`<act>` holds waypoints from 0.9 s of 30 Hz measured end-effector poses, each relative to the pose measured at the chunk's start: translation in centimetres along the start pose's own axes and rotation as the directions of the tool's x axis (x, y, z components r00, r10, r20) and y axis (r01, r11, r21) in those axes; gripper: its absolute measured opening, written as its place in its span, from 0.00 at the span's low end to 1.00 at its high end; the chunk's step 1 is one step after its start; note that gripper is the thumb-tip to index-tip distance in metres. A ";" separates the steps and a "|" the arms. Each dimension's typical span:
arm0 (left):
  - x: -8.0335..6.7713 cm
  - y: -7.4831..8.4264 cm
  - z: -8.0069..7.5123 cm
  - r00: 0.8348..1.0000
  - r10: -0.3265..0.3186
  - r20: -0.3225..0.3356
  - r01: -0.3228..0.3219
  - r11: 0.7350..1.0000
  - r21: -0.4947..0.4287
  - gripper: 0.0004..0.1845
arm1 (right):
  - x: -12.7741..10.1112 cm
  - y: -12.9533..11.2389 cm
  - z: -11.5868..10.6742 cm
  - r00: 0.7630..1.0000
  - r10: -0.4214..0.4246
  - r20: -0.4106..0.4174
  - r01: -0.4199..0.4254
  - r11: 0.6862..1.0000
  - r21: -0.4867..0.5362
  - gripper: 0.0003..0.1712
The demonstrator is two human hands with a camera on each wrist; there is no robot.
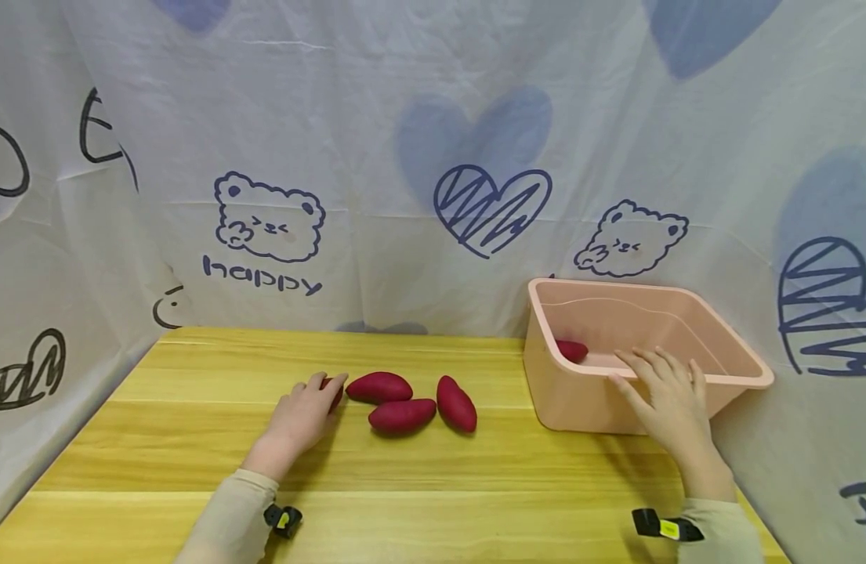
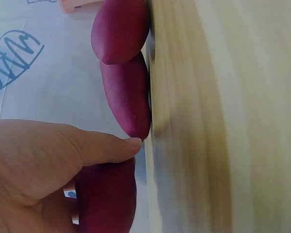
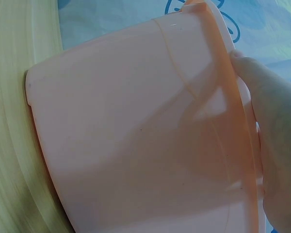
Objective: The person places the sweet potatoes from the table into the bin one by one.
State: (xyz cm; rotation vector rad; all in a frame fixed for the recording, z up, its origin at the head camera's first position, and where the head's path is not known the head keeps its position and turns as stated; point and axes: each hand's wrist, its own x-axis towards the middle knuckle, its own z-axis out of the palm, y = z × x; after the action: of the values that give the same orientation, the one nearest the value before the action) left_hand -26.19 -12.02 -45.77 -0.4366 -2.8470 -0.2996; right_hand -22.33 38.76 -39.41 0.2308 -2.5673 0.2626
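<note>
Left hand [image 1: 302, 415] curled round a sweet potato [image 2: 106, 199]; right hand [image 1: 668, 399], fingers straight, on the tub's [image 1: 729, 345] near rim.

A yellow wooden tabletop [image 1: 193, 462] made of long planks fills the lower part of the head view, its grain running left to right. A pale sheet of fabric [image 1: 418, 94] hangs as a backdrop behind the tabletop's far edge and wraps round along its left and right edges, creased and softly wrinkled. The fabric is printed with dark blue line drawings: a bear [image 1: 269, 218] above the word "happy" [image 1: 262, 276] near the far left corner, a scribbled heart [image 1: 492, 207] at the middle, a second bear [image 1: 630, 240] towards the far right corner. Faint solid blue hearts [image 1: 475, 125] show among them. The light is even and soft.
</note>
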 end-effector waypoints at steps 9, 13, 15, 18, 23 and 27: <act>0.5 0.1 -0.4 0.995 0.006 -0.097 -0.007 1.000 -0.009 0.29 | 0.0 0.0 -0.2 1.000 0.002 -0.003 -0.002 1.000 -0.002 0.27; 0.7 0.3 -0.7 0.987 0.025 -0.156 -0.026 1.000 -0.001 0.30 | -0.1 0.1 -0.3 1.000 0.004 -0.001 -0.004 1.000 -0.005 0.27; 0.8 0.3 -0.8 0.983 0.030 -0.180 -0.030 1.000 -0.001 0.31 | -0.1 0.1 -0.3 1.000 0.006 0.000 -0.006 1.000 -0.006 0.27; 0.8 0.4 -1.1 0.980 0.030 -0.198 -0.031 1.000 0.000 0.31 | -0.1 0.0 -0.2 1.000 0.006 -0.003 -0.006 1.000 -0.006 0.27; 0.8 0.6 -1.4 0.979 0.028 -0.203 -0.028 1.000 0.006 0.31 | 0.0 0.1 -0.1 1.000 0.001 -0.008 -0.001 1.000 -0.001 0.27; 0.8 0.7 -1.6 0.979 0.030 -0.200 -0.029 1.000 0.008 0.31 | 0.0 0.0 0.1 1.000 0.001 -0.006 -0.001 1.000 0.001 0.27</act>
State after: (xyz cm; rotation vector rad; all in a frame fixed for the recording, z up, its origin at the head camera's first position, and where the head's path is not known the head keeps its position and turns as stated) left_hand -26.41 -11.53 -43.90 -0.4223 -2.6418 -0.3122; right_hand -22.37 38.77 -39.48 0.2285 -2.5614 0.2641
